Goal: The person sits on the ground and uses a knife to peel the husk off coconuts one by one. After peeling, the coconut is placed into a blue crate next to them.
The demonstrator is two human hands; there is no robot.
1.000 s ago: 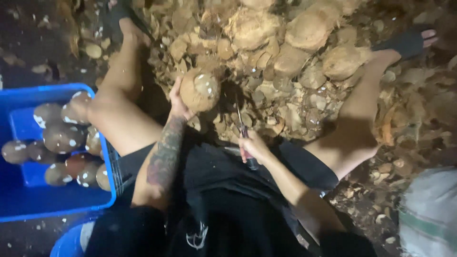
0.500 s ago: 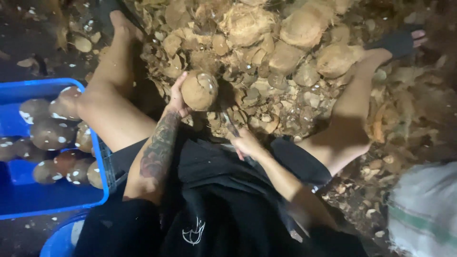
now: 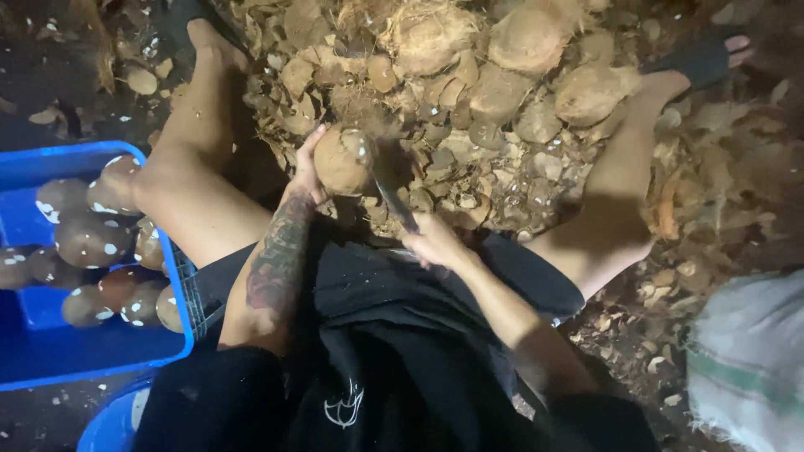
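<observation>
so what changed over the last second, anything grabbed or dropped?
The right hand brought the knife up from the lap until its blade met the coconut. Nothing was picked up or released: the left hand keeps holding the coconut over the husk pile. The blue crate of peeled coconuts looks unchanged.

Single head-worn view, looking steeply down over the seated person's black-clothed lap and bare legs, close in. Brown heap of coconut husk pieces (image 3: 469, 100) ahead; blue plastic crate (image 3: 50, 351) at frame left.
</observation>
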